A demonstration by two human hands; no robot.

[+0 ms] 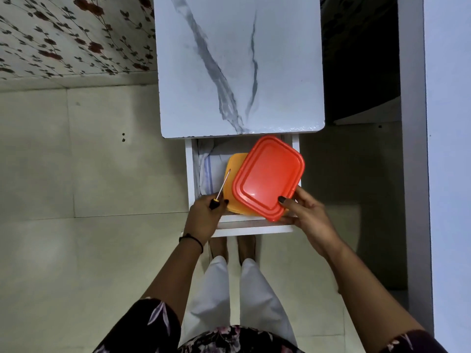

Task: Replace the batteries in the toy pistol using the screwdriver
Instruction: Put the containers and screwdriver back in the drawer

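Head view looked straight down on a person standing at a small white table (239, 67) with grey marble veining, its drawer (190, 174) pulled out toward them. The left hand (204, 216) was curled round the black handle of the screwdriver (222, 187), whose thin metal shaft pointed up and away over the drawer's left half, its tip just over the edge of an orange container (237, 166). That container sat inside the drawer, on a folded white cloth (206, 169) with a blue stripe. The right hand (305, 212) pinched the near right corner of a red lid (267, 177), thumb on top and fingers beneath; the lid was tilted and skewed, covering most of the container and reaching past the drawer's right wall. A black band (194, 239) circled the left wrist. Below the drawer front showed white trousers (216, 289) and pale floor tiles (76, 174)
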